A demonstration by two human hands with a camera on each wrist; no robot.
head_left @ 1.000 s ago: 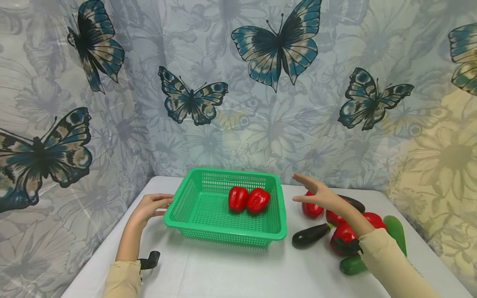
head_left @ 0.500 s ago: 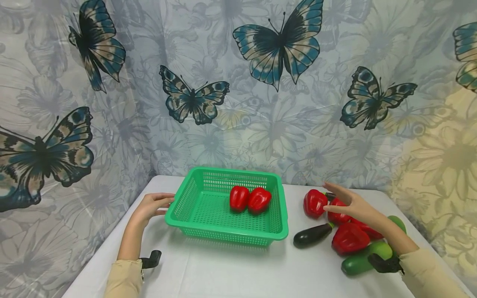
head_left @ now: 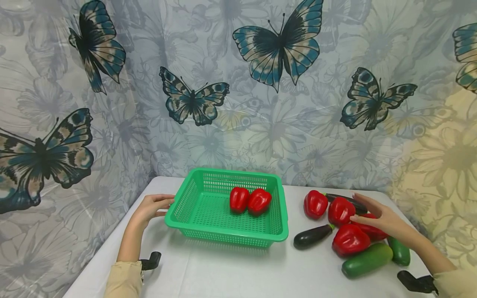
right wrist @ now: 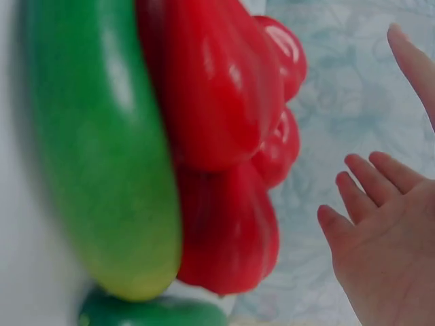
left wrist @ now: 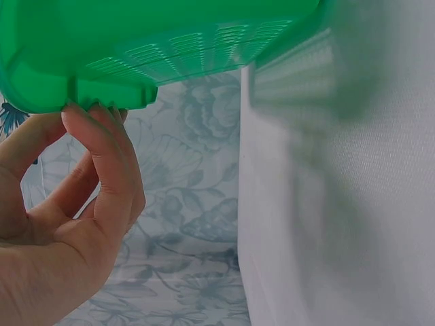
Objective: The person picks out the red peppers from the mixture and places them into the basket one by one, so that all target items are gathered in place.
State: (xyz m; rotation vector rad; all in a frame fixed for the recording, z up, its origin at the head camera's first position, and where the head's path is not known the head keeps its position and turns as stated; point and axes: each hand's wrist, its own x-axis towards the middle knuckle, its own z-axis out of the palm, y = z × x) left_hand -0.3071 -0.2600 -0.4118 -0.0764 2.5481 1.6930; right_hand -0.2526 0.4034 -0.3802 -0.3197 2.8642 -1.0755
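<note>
My left hand (head_left: 149,207) is at the left rim of the green plastic basket (head_left: 225,236); the left wrist view shows its bent fingers (left wrist: 109,159) with tips at the rim's lip. Two red bell peppers (head_left: 238,200) lie side by side inside the basket. On the right, my right hand (head_left: 389,223) is over a group of vegetables, thumb and fingers spread, holding nothing. Its thumb tip overlaps a red bell pepper (head_left: 340,212) in the head view. In the right wrist view the palm (right wrist: 394,258) stands apart from the red peppers (right wrist: 217,95).
More red peppers lie in the group, one at the front (head_left: 351,240) and one at the left (head_left: 315,205). A dark eggplant (head_left: 312,237) lies nearer the basket, another eggplant (head_left: 344,200) behind. Two green cucumbers (head_left: 367,260) lie in front. Butterfly-patterned cloth (head_left: 275,145) hangs behind the table.
My right hand has moved right, from near the basket's right side to over the vegetables, and lowered. The left hand and the basket have stayed in place.
</note>
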